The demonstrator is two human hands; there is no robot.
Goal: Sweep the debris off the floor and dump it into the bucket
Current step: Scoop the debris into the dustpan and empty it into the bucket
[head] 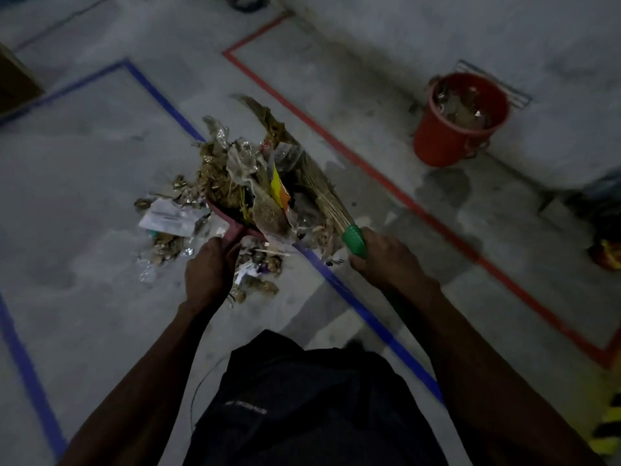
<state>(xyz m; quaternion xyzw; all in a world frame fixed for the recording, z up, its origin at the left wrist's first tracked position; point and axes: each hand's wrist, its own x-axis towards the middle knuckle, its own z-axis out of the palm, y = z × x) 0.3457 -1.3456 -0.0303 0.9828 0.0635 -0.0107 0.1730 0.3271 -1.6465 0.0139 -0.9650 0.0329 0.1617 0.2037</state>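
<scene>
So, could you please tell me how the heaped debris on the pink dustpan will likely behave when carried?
The crumpled wrappers and dry scraps look light and loose, so pieces probably slip off. They overhang the pink dustpan, which likely tips easily.

A loaded dustpan (235, 227) sits at centre, held by the left hand (210, 267) from behind, with debris (235, 176) heaped in it and spilling onto the floor (84, 196) to its left and beneath it. The broom (302, 169) lies just right of the heap, its bristles touching it, the right hand (386, 260) on its handle. The bucket (460, 119), holding litter, stands well apart to the far right, before a wall (504, 35), beyond a taped line (386, 179).
</scene>
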